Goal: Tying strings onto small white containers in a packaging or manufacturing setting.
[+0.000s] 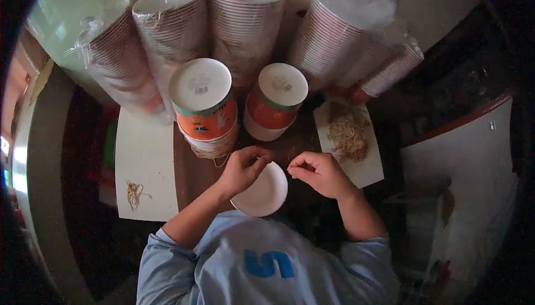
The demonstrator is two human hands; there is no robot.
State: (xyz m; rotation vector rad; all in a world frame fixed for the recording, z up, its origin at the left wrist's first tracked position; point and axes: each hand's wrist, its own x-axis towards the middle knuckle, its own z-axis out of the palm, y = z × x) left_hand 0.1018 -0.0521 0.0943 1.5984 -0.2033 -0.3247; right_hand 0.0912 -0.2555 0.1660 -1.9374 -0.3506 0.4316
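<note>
1. Head view: the white bowl (266,196) lies partly beneath the left hand (242,172).
2. Its fingers and those of the right hand (320,175) are pinched closed; anything gripped is too small to tell.
3. Beyond stand upturned paper tubs (205,122).

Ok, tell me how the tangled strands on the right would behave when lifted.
The tangled strands are probably floppy, being thin and curling. Loosely heaped, they're likely light for their size. Since they cross, lifting some may drag others along.

Apparently a small workshop: plastic-wrapped stacks of paper tubs (246,29) across the top, heaped tan cord (349,132) right of centre.
</note>
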